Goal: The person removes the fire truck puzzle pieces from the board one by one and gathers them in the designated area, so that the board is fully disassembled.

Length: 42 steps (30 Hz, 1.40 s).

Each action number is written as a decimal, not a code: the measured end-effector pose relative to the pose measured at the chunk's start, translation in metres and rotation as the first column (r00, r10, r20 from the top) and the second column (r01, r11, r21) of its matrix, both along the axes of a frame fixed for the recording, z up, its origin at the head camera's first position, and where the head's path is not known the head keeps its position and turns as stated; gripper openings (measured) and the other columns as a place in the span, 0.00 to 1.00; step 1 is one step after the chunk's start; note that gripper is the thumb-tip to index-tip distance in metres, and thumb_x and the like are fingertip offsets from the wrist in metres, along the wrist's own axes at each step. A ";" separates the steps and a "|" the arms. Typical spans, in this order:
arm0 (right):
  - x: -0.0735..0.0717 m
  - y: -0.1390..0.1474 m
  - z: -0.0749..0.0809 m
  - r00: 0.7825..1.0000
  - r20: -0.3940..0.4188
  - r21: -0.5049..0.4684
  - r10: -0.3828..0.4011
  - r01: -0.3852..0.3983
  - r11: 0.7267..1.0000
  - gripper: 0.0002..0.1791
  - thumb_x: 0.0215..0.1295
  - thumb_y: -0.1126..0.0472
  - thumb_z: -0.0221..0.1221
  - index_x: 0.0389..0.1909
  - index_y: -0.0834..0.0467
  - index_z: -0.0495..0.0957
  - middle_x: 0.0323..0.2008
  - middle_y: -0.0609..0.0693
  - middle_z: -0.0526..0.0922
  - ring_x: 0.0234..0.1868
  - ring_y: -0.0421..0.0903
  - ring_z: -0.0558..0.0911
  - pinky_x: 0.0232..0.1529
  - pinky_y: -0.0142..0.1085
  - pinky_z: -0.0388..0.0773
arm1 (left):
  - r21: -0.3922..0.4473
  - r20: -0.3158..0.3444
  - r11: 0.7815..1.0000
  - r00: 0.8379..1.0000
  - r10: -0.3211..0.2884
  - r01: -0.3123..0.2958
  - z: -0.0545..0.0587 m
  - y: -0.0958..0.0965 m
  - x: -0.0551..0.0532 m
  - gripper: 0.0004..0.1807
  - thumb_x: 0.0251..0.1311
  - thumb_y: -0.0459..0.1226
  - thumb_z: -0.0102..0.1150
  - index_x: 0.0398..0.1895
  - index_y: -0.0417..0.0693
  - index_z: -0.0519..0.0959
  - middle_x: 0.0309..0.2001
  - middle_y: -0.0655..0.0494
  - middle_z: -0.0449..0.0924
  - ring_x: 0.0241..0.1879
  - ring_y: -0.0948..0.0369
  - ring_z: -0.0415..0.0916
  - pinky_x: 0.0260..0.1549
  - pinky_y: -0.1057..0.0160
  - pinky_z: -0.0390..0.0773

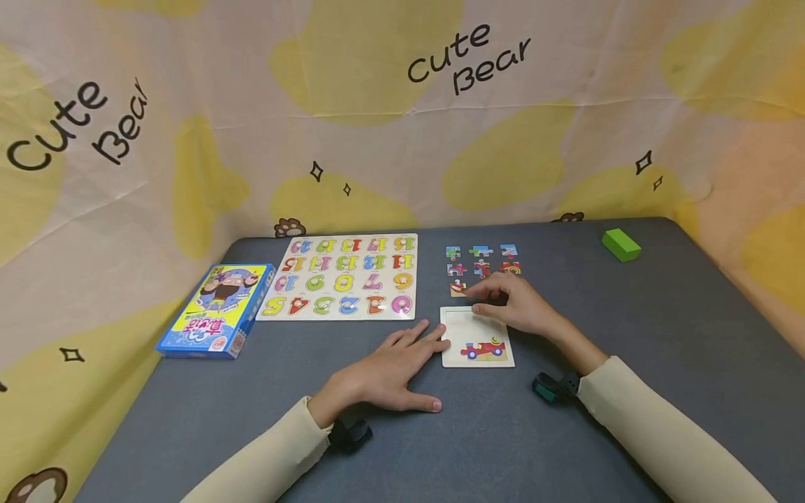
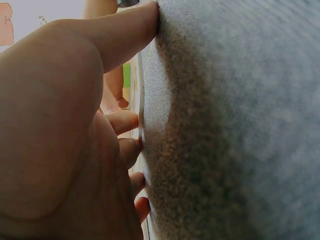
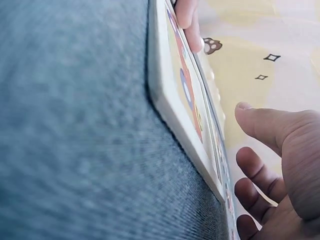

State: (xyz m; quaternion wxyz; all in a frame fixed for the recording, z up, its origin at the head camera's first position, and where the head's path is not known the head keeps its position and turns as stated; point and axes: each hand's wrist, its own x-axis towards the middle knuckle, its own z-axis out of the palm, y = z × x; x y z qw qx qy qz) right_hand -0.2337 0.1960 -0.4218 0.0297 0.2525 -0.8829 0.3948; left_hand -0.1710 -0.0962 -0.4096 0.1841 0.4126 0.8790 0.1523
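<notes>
A small white puzzle tray (image 1: 454,356) lies on the table, with a joined picture of a red vehicle (image 1: 483,350) in its lower part. My left hand (image 1: 393,370) is spread flat, its fingertips touching the tray's left edge; the left wrist view shows the thumb apart from the fingers. Over the tray's far edge hovers my right hand (image 1: 518,304), its index fingertip close to a loose jigsaw piece (image 1: 457,288). In the right wrist view, the right hand's thumb (image 3: 262,122) and fingers are apart with nothing visible between them. Whether the index finger touches the piece I cannot tell.
Several more jigsaw pieces (image 1: 481,268) lie in rows beyond the tray. To the left are a board of colourful numbers (image 1: 346,272) and a blue and yellow box (image 1: 216,307). A green block (image 1: 621,245) sits at the far right, near the table's back edge.
</notes>
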 end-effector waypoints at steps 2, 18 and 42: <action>0.003 0.001 0.000 1.000 0.002 -0.004 0.010 -0.010 1.000 0.15 0.63 0.60 0.71 0.51 0.55 0.87 0.37 0.51 0.83 0.38 0.47 0.75 0.41 0.39 0.72 | -0.003 -0.001 1.000 1.000 0.000 0.000 -0.001 0.000 0.000 0.50 0.62 0.65 0.60 0.82 0.60 0.52 0.84 0.61 0.37 0.84 0.55 0.29 0.79 0.43 0.42; 0.018 0.003 0.003 0.994 0.074 -0.027 0.077 -0.075 0.997 0.15 0.63 0.58 0.70 0.51 0.51 0.88 0.34 0.44 0.81 0.36 0.43 0.73 0.38 0.36 0.71 | -0.019 0.014 1.000 1.000 0.011 -0.011 0.003 0.001 0.000 0.50 0.62 0.65 0.59 0.82 0.60 0.51 0.84 0.62 0.35 0.84 0.56 0.27 0.79 0.44 0.41; 0.030 -0.003 0.007 0.959 0.107 0.144 0.263 -0.277 0.950 0.16 0.61 0.62 0.69 0.47 0.41 0.88 0.43 0.41 0.81 0.44 0.44 0.69 0.46 0.44 0.56 | -0.010 -0.001 1.000 1.000 0.002 -0.002 0.002 0.000 0.000 0.50 0.62 0.65 0.60 0.82 0.59 0.52 0.84 0.61 0.36 0.84 0.56 0.28 0.79 0.44 0.42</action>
